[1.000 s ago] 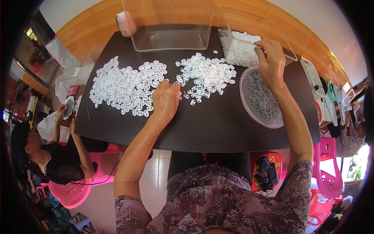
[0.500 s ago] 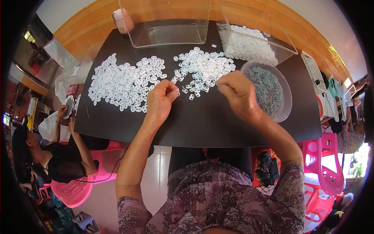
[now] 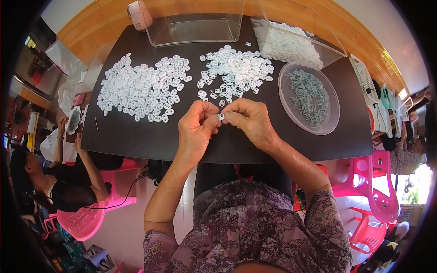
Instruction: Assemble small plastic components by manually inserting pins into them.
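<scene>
My two hands meet above the dark table in front of the piles. Pinched between the fingertips of my left hand (image 3: pixel 196 127) and my right hand (image 3: pixel 253 122) is a small white plastic piece (image 3: pixel 221 117) with a hole showing. Whether a screw is also in the fingers is too small to tell. Just beyond lies a pile of loose white squarish pieces (image 3: pixel 241 68). A wider pile of white oval two-holed pieces (image 3: pixel 141 86) spreads to the left. On the right, a clear round tub (image 3: pixel 334 119) contains many small grey screws (image 3: pixel 310 98).
A clear plastic bin (image 3: pixel 195 38) stands at the far edge beside a pink flask (image 3: pixel 139 16). Another clear bin (image 3: pixel 291 48) holds more white pieces. A thin stick (image 3: pixel 96 124) lies at the left. Another person (image 3: pixel 68 182) sits on the left; a pink chair (image 3: pixel 382 182) is at the right.
My right hand has come left from near the screw tub to meet my left hand. Both now pinch at the white piece, with my left hand slightly lower and further right.
</scene>
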Tool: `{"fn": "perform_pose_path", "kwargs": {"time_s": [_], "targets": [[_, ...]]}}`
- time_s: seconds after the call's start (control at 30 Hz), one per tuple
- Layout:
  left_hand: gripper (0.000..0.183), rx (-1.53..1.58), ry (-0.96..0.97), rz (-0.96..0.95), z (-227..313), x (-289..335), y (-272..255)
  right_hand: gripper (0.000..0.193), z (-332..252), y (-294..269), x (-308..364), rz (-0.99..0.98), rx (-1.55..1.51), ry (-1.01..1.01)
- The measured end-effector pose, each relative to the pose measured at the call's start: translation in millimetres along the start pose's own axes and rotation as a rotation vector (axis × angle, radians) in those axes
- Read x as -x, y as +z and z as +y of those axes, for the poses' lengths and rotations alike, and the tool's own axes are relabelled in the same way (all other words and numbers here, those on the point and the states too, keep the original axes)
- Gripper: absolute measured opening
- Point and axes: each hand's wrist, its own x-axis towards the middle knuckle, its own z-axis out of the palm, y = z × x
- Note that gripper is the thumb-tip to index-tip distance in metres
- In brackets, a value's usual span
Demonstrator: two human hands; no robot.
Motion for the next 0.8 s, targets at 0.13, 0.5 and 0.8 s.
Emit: {"fn": "perform_pose_path", "kwargs": {"time_s": [0.13, 0.5, 0.8], "targets": [[0.01, -0.068, 0.125, 0.013, -6, 6, 4, 0.012, 2, 1, 5, -0.008, -0.08, 0.053], [0.013, -0.44, 0.366, 0.138, -15, 22, 12, 0.012, 7, 10, 14, 0.065, 0.085, -0.013], [0.007, -0.056, 0.112, 0.147, -24, 26, 21, 0.008, -1, -24, 31, 0.112, 0.238, -0.123]]}}
